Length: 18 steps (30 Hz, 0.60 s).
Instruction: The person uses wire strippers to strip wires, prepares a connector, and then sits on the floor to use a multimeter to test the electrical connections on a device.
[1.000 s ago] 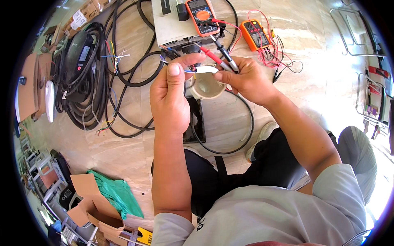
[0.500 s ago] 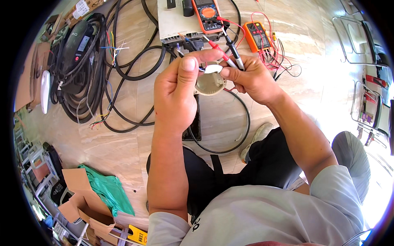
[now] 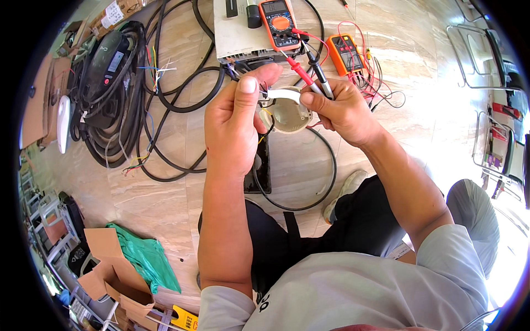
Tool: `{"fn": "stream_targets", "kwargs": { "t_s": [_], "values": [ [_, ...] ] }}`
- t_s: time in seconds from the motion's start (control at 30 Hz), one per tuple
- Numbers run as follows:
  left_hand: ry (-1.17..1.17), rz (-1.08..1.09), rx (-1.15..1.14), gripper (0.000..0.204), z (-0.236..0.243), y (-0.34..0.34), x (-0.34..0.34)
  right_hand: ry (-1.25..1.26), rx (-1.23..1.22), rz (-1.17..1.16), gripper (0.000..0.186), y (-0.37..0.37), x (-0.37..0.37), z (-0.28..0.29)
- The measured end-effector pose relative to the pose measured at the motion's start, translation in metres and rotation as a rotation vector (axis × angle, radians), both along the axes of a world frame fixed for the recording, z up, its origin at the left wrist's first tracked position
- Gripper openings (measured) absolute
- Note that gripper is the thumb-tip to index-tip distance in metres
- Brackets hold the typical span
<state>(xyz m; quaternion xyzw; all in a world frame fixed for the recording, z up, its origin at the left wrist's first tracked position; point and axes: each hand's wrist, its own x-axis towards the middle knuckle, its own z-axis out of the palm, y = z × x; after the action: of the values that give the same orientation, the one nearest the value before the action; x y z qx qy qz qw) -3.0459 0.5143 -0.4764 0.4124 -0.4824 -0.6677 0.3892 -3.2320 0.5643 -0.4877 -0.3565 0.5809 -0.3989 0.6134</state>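
Observation:
My left hand (image 3: 234, 118) is closed around thin wires (image 3: 268, 113), dark and yellow, with short ends showing beside the thumb. My right hand (image 3: 342, 107) grips a red test probe (image 3: 301, 70) and a black test probe (image 3: 319, 73) together, tips pointing up and left. Between the hands is a cream round housing (image 3: 288, 115), hollow side up. A curved white strip (image 3: 282, 94) spans its upper edge and reaches my right thumb; how it is held is partly hidden. The probe leads run to an orange multimeter (image 3: 280, 25) on a white box-shaped device (image 3: 237, 36).
A second orange meter (image 3: 346, 54) with tangled red and black leads lies on the floor to the right. Thick black cable (image 3: 182, 107) loops at left beside a dark coiled-cable unit (image 3: 105, 71). An open carton (image 3: 118, 270) and green plastic bag (image 3: 143, 256) sit lower left.
The round housing shows more fully now, and the gap between my hands is wider. Yellow and dark wires have come into sight below my left fingers. Both probes stay in my right hand.

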Motion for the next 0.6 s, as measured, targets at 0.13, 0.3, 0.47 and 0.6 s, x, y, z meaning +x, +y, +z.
{"fn": "stream_targets", "kwargs": {
  "t_s": [0.13, 0.3, 0.47, 0.6],
  "values": [
    [-0.032, -0.004, -0.009, 0.040, 0.000, 0.000, -0.001, 0.058, -0.005, 0.008, 0.026, 0.000, 0.000, 0.001],
    [0.154, -0.023, 0.132, 0.040, -0.005, 0.002, -0.006, 0.023, 0.079, -0.011, 0.027, 0.003, 0.001, -0.007],
    [0.252, -0.035, 0.223, 0.039, -0.008, 0.002, -0.009, -0.017, 0.129, -0.034, 0.027, 0.003, 0.003, -0.018],
    [0.304, -0.052, 0.217, 0.038, -0.015, 0.005, -0.010, 0.021, 0.152, -0.017, 0.028, 0.004, 0.004, -0.021]
  ]
}}
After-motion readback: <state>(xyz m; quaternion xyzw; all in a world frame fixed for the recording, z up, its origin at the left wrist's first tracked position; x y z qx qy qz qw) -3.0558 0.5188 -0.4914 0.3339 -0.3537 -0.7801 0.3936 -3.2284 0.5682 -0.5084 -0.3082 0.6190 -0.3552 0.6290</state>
